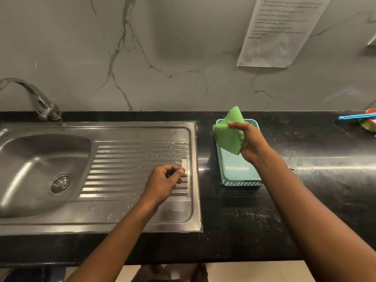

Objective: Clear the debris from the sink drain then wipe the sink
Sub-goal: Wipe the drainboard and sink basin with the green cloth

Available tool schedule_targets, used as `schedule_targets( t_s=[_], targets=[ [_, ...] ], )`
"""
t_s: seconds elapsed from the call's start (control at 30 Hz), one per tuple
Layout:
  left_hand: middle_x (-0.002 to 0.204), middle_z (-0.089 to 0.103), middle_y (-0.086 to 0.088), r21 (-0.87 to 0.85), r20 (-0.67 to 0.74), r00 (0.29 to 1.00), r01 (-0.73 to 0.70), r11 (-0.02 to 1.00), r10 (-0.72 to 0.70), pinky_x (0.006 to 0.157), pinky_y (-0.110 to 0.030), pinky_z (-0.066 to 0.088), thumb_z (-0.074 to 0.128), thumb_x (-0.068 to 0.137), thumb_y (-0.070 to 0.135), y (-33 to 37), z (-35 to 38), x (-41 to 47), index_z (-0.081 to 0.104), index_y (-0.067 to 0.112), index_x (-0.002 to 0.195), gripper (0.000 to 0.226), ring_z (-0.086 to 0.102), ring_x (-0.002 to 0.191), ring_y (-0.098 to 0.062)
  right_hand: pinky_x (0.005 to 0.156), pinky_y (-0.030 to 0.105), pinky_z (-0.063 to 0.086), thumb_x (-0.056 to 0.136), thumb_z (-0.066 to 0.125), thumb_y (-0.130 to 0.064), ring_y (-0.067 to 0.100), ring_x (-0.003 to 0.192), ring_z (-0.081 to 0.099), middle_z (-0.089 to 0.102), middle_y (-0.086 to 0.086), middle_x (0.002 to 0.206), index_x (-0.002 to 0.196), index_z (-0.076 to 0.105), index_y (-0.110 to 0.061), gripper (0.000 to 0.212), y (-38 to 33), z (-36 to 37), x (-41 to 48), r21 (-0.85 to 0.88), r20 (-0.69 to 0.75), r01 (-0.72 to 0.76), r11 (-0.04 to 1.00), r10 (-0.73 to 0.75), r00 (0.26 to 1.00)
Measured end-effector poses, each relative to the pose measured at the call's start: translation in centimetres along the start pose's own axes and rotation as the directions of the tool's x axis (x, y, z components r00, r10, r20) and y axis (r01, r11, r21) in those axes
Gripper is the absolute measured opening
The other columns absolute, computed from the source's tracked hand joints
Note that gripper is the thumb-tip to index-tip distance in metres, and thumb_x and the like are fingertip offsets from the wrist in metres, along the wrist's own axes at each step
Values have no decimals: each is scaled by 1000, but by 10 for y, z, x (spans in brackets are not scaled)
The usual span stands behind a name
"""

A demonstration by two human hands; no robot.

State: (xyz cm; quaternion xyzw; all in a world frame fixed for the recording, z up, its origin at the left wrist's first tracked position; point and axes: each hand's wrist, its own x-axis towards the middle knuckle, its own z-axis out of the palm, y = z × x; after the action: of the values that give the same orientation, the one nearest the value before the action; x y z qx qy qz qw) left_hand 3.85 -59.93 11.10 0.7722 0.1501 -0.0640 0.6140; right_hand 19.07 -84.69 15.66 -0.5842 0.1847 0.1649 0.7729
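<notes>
Right grip (pixel 251 142) pinches green cloth (pixel 228 135); left grip (pixel 162 181) curled.

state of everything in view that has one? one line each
right hand: grips green cloth
green cloth: bunched, raised above teal basket
teal basket: upright on the counter
left hand: fingers curled over drainboard; can't tell if it holds anything
drainboard: wet, droplets on it
drain strainer: seated, no debris visible
faucet: no water running
</notes>
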Motion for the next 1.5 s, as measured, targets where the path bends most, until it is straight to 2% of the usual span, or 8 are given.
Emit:
schedule_targets(
  t_s=[0.13,0.27,0.4,0.5,0.67,1.07,1.3,1.5],
  targets=[
    [95,82,3,-44,-32,999,29,999,-30,76,-30,60,68,101,23,-10,-26,6,81,24,98,13,77,89,-17,85,44,60,98,61,-10,29,95,72,76,12,105,125,71,-10,28,-7,36,7,-51,120,106,993,-100,988],
    [94,83,1,-64,-39,998,47,997,-50,74,-28,60,68,101,21,-18,-57,15,81,22,99,13,78,89,-19,89,43,59,101,58,-9,28,94,69,74,15,109,126,73,-14,29,19,83,24,-396,25,198,897,-205,978],
    [94,83,-2,-55,-33,999,39,998,-41,73,-26,59,67,102,18,-27,-97,25,81,16,99,14,76,82,-12,86,33,54,102,50,-15,28,102,70,74,12,117,138,66,-14,39,56,116,43,-809,-10,242,536,-424,905],
    [94,83,-1,-41,-8,999,37,998,-37,73,-25,59,69,101,20,-37,-133,35,81,18,98,13,77,81,-10,113,43,44,103,46,-12,36,137,53,56,17,149,150,51,-10,47,85,127,60,-944,44,232,234,-609,792],
    [95,84,2,-35,27,999,32,999,-32,75,-27,59,69,100,20,-54,-186,55,81,21,97,12,79,86,-16,122,57,24,104,44,-24,35,152,29,38,16,161,159,30,-16,57,146,149,82,-972,187,128,-195,-319,929],
    [99,83,9,-29,62,998,10,1000,-8,83,-33,62,67,101,28,-77,-247,70,80,29,103,13,78,91,-10,129,54,10,106,35,-29,38,159,10,16,20,170,163,22,-11,61,213,210,86,-998,-12,13,67,-358,933],
    [98,84,2,-114,-31,999,32,993,-36,80,-34,59,67,101,21,-85,-280,70,81,22,101,13,79,92,-19,130,49,6,107,36,-30,31,160,11,20,14,171,163,27,-18,57,243,280,77,-967,232,253,41,-285,930],
    [92,84,-2,-155,-96,994,29,988,-44,77,-34,59,68,101,15,-77,-283,69,80,18,96,13,79,90,-21,130,50,7,106,46,-36,27,161,1,7,9,174,165,15,-20,68,291,390,56,-757,630,631,-170,70,774]
  ],
)
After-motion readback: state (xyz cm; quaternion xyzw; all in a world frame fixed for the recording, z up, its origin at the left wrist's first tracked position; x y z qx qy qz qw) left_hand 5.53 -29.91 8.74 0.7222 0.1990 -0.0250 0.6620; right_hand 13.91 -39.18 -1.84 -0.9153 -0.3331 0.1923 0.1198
